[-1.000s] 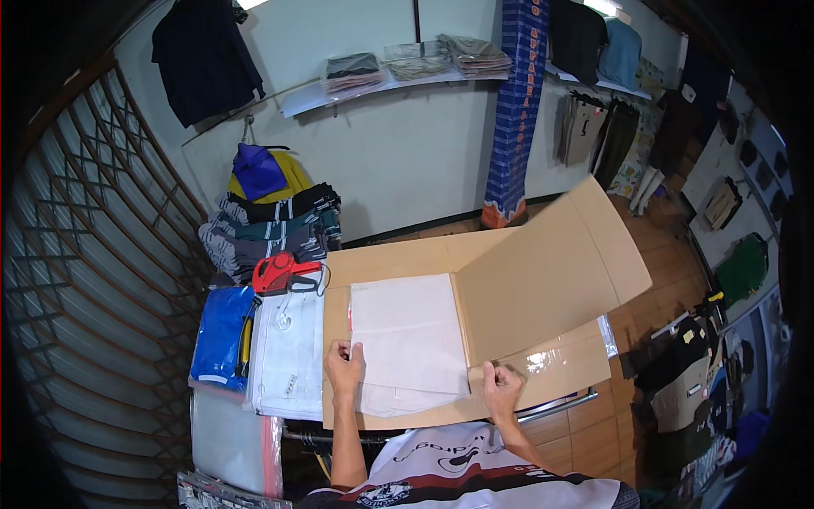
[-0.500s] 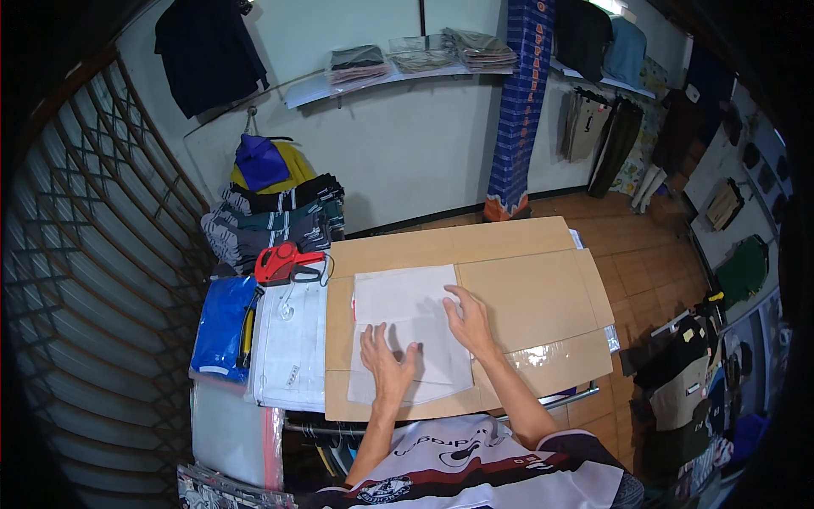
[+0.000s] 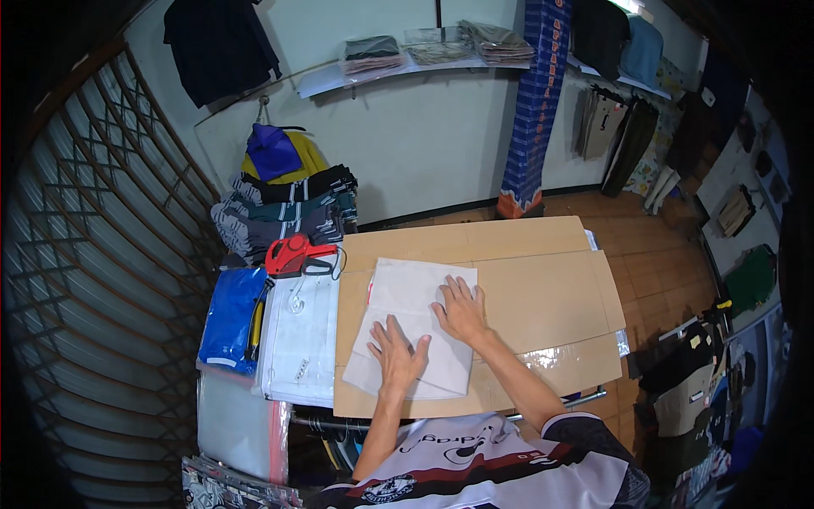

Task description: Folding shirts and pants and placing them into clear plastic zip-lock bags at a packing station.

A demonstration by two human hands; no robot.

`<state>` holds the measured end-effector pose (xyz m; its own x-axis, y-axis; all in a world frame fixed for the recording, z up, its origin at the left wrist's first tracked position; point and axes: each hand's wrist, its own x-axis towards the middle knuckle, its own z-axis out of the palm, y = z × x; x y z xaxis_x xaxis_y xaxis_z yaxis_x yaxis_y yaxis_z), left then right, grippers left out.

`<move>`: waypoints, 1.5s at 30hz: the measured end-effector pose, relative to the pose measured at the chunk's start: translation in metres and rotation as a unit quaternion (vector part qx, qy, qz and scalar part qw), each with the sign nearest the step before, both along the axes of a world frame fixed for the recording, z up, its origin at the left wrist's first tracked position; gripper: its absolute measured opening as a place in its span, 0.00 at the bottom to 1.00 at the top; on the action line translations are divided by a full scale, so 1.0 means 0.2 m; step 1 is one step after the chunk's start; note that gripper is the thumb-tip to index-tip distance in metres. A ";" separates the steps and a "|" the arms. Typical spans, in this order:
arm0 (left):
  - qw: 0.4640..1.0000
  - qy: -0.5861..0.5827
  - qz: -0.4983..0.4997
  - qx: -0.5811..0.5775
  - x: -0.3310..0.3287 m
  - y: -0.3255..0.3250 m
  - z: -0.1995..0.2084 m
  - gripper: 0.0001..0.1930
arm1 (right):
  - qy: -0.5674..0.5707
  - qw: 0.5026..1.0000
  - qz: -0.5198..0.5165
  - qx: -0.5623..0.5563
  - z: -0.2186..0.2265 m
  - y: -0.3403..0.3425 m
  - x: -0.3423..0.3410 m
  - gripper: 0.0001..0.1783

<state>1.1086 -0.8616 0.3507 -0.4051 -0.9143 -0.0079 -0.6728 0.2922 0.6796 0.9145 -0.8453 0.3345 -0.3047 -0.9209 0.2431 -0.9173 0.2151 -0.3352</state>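
Both palms lie flat and open, gripping nothing: left hand (image 3: 397, 352) low, right hand (image 3: 462, 310) higher on the pale folded cloth (image 3: 415, 318), whose long axis runs away from the person along the flattened brown cardboard sheet (image 3: 543, 288).

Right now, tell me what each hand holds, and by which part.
Nothing is held. The left hand and right hand lie flat, palms down, on the white cloth spread over the cardboard.

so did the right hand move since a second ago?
Yes. The right hand went from the cardboard sheet's near edge up and left onto the white folded cloth, resting flat beside the left hand.
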 end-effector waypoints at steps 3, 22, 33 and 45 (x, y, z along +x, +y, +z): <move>0.999 0.002 -0.011 -0.049 -0.01 -0.12 -0.01 0.50 | -0.010 1.000 -0.025 0.000 0.02 0.08 0.04 0.31; 0.973 0.021 -0.145 -0.176 -0.34 -0.40 -0.08 0.38 | -0.085 0.995 -0.041 0.045 0.07 0.62 0.33 0.40; 0.974 0.021 -0.127 -0.185 -0.39 -0.40 -0.10 0.37 | -0.074 0.996 -0.040 0.022 0.02 0.60 0.30 0.44; 0.951 0.307 -0.044 -0.009 -0.09 -0.21 -0.04 0.26 | -0.125 0.990 -0.041 0.053 0.15 0.54 0.27 0.44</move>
<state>1.0901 -0.9038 0.3434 -0.4027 -0.8746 0.2699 -0.1228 0.3439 0.9310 0.9693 -0.7379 0.3638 -0.4182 -0.9068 0.0534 -0.7860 0.3318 -0.5216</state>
